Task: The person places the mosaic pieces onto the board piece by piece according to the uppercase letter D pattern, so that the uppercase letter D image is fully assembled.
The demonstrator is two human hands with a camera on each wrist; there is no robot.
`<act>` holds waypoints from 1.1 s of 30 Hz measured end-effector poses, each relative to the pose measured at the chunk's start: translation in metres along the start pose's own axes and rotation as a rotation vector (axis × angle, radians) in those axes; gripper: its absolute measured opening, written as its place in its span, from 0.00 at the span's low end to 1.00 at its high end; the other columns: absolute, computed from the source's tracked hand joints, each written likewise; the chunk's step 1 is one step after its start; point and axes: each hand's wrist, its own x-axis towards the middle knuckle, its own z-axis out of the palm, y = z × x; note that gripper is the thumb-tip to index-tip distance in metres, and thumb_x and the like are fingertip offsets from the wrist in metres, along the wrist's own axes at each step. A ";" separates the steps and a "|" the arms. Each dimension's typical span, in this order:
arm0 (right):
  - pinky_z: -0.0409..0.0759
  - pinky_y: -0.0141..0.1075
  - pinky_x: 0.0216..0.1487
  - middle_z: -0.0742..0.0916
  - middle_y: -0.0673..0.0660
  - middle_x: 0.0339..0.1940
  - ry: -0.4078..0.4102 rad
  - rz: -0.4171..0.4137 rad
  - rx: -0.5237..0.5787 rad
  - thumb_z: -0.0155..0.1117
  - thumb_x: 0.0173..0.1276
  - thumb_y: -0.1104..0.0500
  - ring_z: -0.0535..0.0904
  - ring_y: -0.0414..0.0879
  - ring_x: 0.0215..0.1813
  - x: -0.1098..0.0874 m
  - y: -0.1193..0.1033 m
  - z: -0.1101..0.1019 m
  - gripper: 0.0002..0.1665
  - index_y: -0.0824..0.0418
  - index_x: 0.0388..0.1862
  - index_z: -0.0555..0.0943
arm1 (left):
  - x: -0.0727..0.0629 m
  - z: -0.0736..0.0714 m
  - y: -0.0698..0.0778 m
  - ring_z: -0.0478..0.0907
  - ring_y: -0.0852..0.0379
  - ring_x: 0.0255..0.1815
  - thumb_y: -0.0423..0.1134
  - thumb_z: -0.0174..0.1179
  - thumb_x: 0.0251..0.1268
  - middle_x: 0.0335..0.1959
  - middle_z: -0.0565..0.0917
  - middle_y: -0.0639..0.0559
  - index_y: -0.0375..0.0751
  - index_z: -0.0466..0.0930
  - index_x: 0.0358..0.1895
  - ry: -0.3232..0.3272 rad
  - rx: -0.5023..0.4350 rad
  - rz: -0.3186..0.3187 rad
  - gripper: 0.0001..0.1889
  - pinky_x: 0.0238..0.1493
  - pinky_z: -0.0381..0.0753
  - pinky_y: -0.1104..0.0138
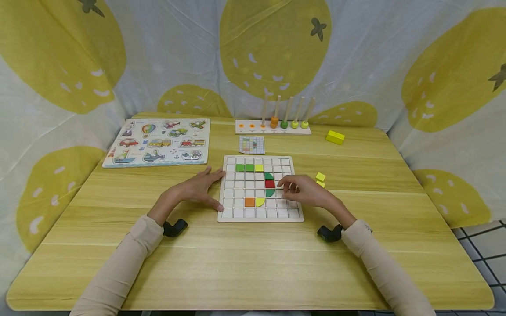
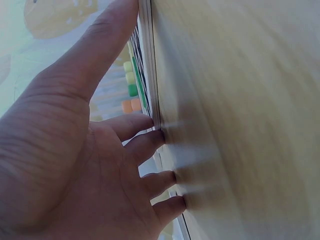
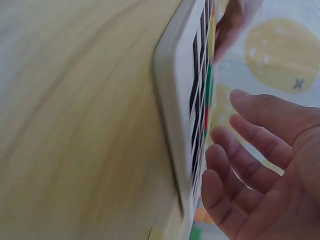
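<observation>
White cells fill the board (image 1: 239, 212) lying between the two hands, which are well apart. The left hand (image 1: 197, 188) spreads along its left edge, thumb and fingertips touching the side; in the left wrist view the thumb's tip is cut off at the top. The right hand (image 1: 304, 189) hangs over the board's right part, fingers loosely bent, the thumb clear of them. It covers some cells, so I can't tell what lies beneath.

Just left of the right fingertips, a red square (image 1: 269, 184) sits between two rounded green tiles (image 1: 269, 176). Between the hands, nearer the person, an orange square (image 1: 250, 202) lies beside a rounded yellow tile (image 1: 260, 202). Farther off are two green squares (image 1: 240, 167) and a yellow square (image 1: 258, 168).

Just behind the right hand are two yellow pieces (image 1: 320, 177), one partly hidden by it. Beyond both hands lie a card (image 1: 251, 145), its print too small to read, and a beaded rack (image 1: 292, 131). The puzzle (image 1: 158, 131) lies past the left hand, a yellow block (image 1: 335, 137) well past the right.
</observation>
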 end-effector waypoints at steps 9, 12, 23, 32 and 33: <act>0.74 0.32 0.32 0.81 0.52 0.33 0.101 0.094 0.019 0.66 0.64 0.64 0.74 0.44 0.32 -0.037 0.035 -0.021 0.14 0.64 0.49 0.80 | 0.000 -0.001 0.002 0.31 0.33 0.76 0.61 0.72 0.44 0.78 0.45 0.42 0.41 0.47 0.77 -0.003 -0.001 -0.005 0.59 0.68 0.46 0.36; 0.73 0.32 0.31 0.80 0.53 0.32 0.106 0.127 0.010 0.66 0.64 0.65 0.73 0.45 0.31 -0.049 0.045 -0.028 0.15 0.64 0.50 0.80 | 0.000 -0.001 0.002 0.31 0.33 0.76 0.61 0.72 0.45 0.78 0.45 0.43 0.41 0.47 0.77 -0.003 -0.002 -0.002 0.59 0.68 0.46 0.36; 0.70 0.31 0.30 0.79 0.53 0.30 0.058 0.177 0.023 0.68 0.62 0.64 0.70 0.42 0.28 -0.068 0.065 -0.038 0.18 0.64 0.52 0.79 | -0.002 0.001 0.001 0.32 0.33 0.76 0.61 0.72 0.45 0.78 0.46 0.42 0.39 0.48 0.77 0.000 0.009 0.002 0.59 0.69 0.46 0.37; 0.70 0.31 0.29 0.78 0.51 0.28 0.052 0.173 -0.013 0.68 0.63 0.63 0.71 0.42 0.27 -0.064 0.068 -0.037 0.19 0.62 0.53 0.78 | -0.001 0.000 0.001 0.31 0.33 0.76 0.61 0.71 0.45 0.78 0.46 0.43 0.41 0.47 0.77 -0.002 0.004 -0.002 0.59 0.69 0.46 0.37; 0.70 0.32 0.29 0.78 0.51 0.28 0.052 0.170 -0.019 0.68 0.63 0.63 0.71 0.42 0.27 -0.063 0.069 -0.037 0.19 0.62 0.53 0.78 | -0.001 0.000 0.001 0.31 0.34 0.76 0.62 0.71 0.45 0.78 0.46 0.43 0.41 0.47 0.77 -0.003 0.005 -0.002 0.59 0.69 0.46 0.37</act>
